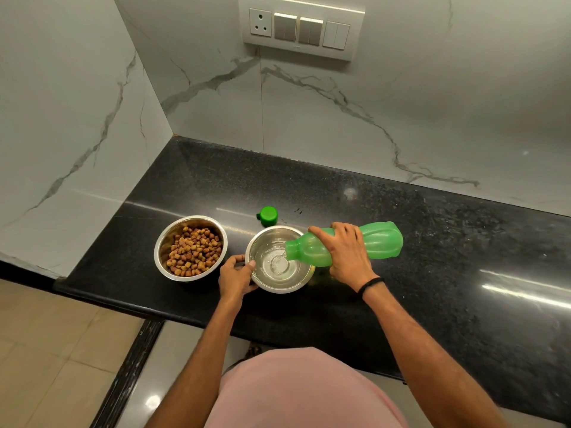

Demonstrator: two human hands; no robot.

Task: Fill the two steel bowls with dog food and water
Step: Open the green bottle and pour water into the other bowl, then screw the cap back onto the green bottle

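Two steel bowls stand side by side on the black counter. The left bowl is heaped with brown dog food. The right bowl has clear water in its bottom. My right hand grips a green plastic bottle tipped on its side, its open mouth over the right bowl with water running out. My left hand holds the right bowl's left rim, thumb over the edge. The bottle's green cap stands on the counter just behind the bowls.
A marble wall rises behind and to the left of the counter, with a switch panel high up. The counter's front edge runs just below the bowls. Beige floor tiles lie at lower left.
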